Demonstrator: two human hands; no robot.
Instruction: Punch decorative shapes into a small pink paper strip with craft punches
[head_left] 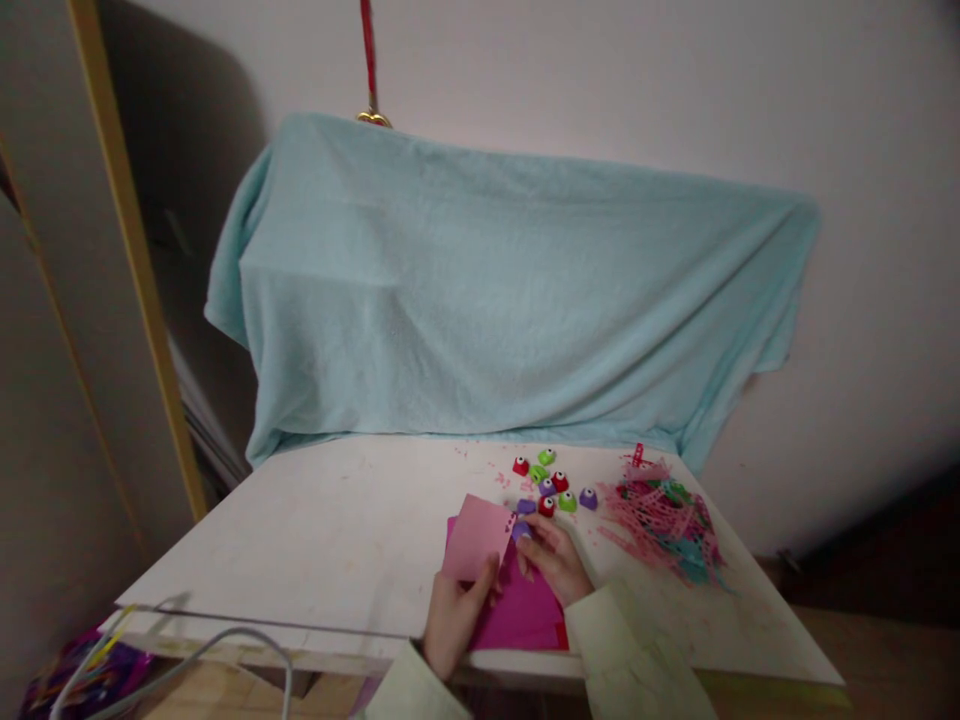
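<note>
- Left hand [454, 612] grip pinching light pink paper sheet [477, 538] at its 6 o'clock edge; thin, floppy, easily creased.
- Right hand [553, 560] grip closed on small purple paper punch [522, 530] at sheet's 3 o'clock edge; hard, light.

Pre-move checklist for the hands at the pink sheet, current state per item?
1. Left hand grips the light pink sheet at its lower edge: ok.
2. Right hand on the purple punch at the sheet's right edge: ok.
3. Sheet edge seated inside the punch slot: cannot tell, too small.
4. Magenta paper stack lies flat on the white table under the hands: ok.
5. Spare punches grouped just beyond the hands, apart from them: ok.
6. Paper scrap pile sits to the right, not touching the sheet: ok.
</note>
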